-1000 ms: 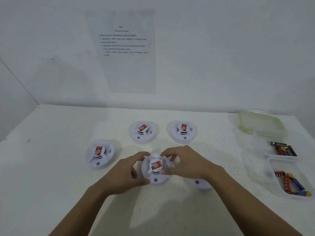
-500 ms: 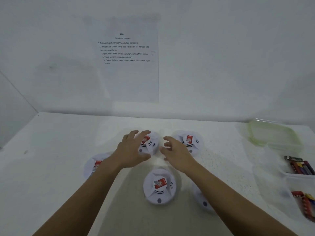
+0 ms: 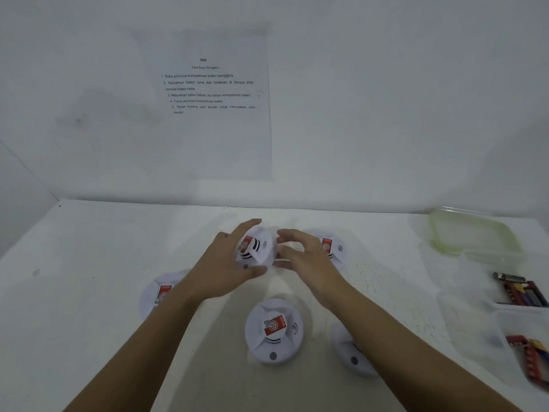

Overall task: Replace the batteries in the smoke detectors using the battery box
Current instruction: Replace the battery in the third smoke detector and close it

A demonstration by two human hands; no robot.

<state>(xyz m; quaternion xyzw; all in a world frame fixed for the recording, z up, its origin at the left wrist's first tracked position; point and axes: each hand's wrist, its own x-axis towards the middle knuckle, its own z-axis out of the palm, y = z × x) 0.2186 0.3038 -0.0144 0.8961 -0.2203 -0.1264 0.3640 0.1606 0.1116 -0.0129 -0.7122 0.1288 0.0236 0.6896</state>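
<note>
Five detectors in the middle of the table (image 3: 89, 292), boxes down its right edge.
I place the rear-middle detector (image 3: 257, 249) between the left hand (image 3: 225, 272) and right hand (image 3: 303, 260), the rear-right detector (image 3: 335, 251) just behind the right hand, the left detector (image 3: 160, 292) partly under the left forearm, the front-middle detector (image 3: 274, 330) between the forearms, and the front-right detector (image 3: 350, 352), half hidden, seemingly under the right forearm. A lid (image 3: 472, 236) sits at the back right corner; the rear battery box (image 3: 520, 292), then the front battery box (image 3: 531, 355), lie before it.

L hand (image 3: 219, 275) bare | R hand (image 3: 309, 263) bare | both forearms bare
</note>
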